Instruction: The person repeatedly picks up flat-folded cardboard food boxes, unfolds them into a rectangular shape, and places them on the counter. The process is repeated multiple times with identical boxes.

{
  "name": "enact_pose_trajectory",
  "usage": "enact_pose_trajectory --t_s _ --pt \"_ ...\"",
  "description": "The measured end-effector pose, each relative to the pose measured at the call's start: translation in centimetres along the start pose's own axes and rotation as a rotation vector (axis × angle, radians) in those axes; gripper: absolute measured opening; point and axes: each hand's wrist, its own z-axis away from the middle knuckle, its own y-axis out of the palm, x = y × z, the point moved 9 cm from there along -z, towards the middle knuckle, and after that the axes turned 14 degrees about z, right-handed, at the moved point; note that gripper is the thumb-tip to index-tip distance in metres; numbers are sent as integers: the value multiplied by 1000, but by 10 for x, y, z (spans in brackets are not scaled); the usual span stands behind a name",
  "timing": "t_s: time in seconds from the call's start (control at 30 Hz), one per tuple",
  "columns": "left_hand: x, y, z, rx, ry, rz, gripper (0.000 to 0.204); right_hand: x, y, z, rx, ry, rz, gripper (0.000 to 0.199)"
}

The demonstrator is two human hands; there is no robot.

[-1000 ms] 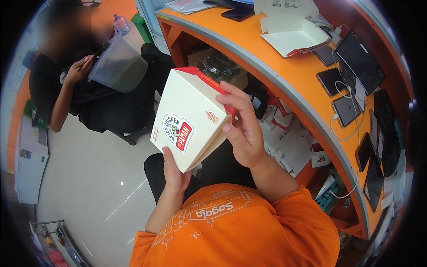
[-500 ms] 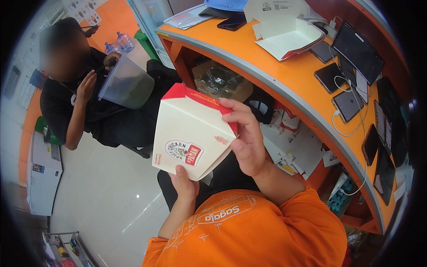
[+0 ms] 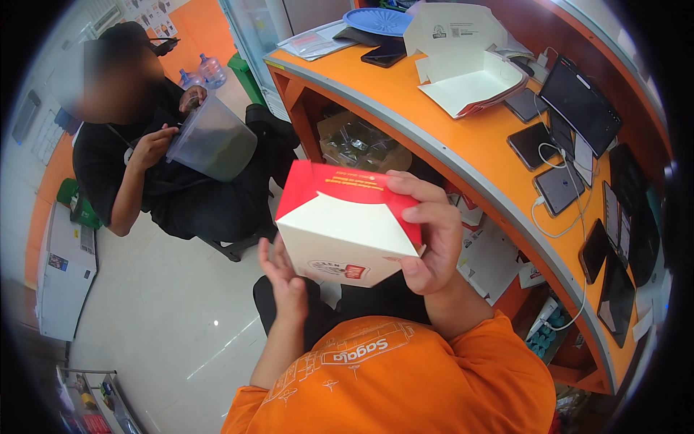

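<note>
A folded cardboard takeaway box, cream with a red top and a printed badge on its front, is held up in front of my body. My right hand grips its right end, fingers over the red part and thumb against the lower corner. Beside the box's lower left edge is my left hand, its fingers stretched and apart; whether it touches the box is hard to make out. On the orange counter, another box stands with its lid up and its white inside showing.
The curved orange counter on my right carries several phones with cables, a tablet and a blue plate. Below it, a carton holds clear packets. At left, a seated person holds a translucent tub.
The box has tipped so that more of its red top shows, and it sits slightly lower and to the right. My left thumb has come off its front, and those fingers have spread.
</note>
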Motion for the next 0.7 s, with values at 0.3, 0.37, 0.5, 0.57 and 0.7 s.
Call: enact_pose_trajectory --t_s 0.3,0.37,0.5,0.57,0.7 --pt "-68 55 -12 77 81 -10 114 -8 33 1 125 137 83 48" --pt "-78 50 -4 27 237 -77 111 -10 37 1 186 151 138 51" --pt "-88 58 9 60 418 -254 102 -13 43 18 72 305 -85 43" --pt "-90 60 16 75 481 -373 100 -1 34 17 -20 157 153 34" --pt "-90 59 26 69 594 -532 95 16 31 14 -40 23 374 32"
